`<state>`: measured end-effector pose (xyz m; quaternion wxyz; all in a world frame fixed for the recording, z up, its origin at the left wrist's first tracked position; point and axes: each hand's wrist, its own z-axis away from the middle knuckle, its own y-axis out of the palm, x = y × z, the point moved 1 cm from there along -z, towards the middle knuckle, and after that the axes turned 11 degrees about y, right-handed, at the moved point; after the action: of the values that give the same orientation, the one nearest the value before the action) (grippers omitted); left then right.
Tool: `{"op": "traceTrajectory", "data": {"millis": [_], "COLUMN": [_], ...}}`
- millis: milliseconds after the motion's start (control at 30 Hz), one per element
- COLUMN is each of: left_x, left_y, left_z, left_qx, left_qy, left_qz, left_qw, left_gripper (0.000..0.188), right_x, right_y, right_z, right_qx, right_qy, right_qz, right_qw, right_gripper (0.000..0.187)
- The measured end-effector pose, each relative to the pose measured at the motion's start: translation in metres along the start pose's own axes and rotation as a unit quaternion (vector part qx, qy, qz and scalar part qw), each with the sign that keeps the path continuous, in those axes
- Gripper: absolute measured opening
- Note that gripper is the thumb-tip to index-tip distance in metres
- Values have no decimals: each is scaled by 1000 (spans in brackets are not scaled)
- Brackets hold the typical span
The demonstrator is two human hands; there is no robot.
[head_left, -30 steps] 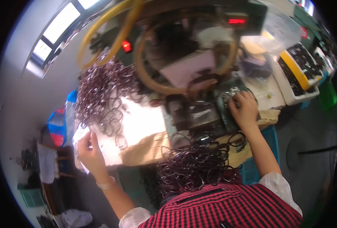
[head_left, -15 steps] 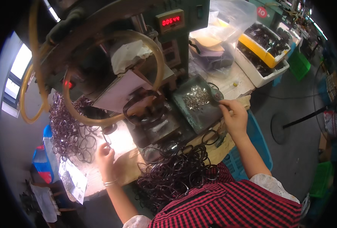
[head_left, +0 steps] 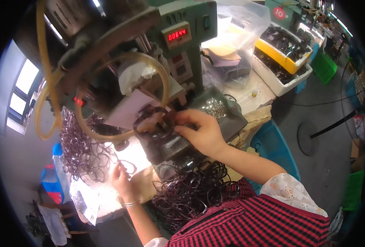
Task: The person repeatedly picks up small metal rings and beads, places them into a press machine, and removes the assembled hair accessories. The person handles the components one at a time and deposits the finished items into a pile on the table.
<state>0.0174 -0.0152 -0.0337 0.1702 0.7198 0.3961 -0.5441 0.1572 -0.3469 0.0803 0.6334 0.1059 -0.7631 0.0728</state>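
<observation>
Left hand (head_left: 123, 183): thumb and fingers pinching a dark glossy loop (head_left: 134, 165), held over the brightly lit worktop (head_left: 138, 156), beside a heap of similar loops (head_left: 79, 148).

Right hand (head_left: 203, 133): thumb and forefinger brought close together at the right side of a second dark loop (head_left: 145, 113), which sits on the fixture of the green bench press (head_left: 192, 43). Cannot tell whether the fingertips grasp anything or touch this loop.

Metal tray (head_left: 234, 126) just beyond the right hand, bearing small shiny metal pieces (head_left: 214, 108). Another mass of dark loops (head_left: 190, 193) lies against the red-and-black checked apron (head_left: 240, 218).

Markings: press carries a counter (head_left: 177, 35) with lit red digits, dark handwritten characters (head_left: 176, 17) above it, and a pale label (head_left: 181, 68) below, its print too small to read. Round red sticker (head_left: 279, 13) with a white number on green equipment at upper right.
</observation>
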Motion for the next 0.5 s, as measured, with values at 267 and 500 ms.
{"op": "traceTrajectory", "data": {"millis": [267, 500], "left_x": [-122, -198], "left_y": [52, 47], "left_z": [2, 45], "left_qx": [-86, 1], "left_qy": [153, 433], "left_qz": [26, -56], "left_qw": [984, 900], "left_gripper": [32, 21], "right_x": [10, 38], "right_y": [21, 5], "right_z": [9, 30], "right_qx": [62, 82], "right_qy": [105, 56], "right_qz": [-184, -50], "right_qw": [975, 994], "right_gripper": [39, 47]}}
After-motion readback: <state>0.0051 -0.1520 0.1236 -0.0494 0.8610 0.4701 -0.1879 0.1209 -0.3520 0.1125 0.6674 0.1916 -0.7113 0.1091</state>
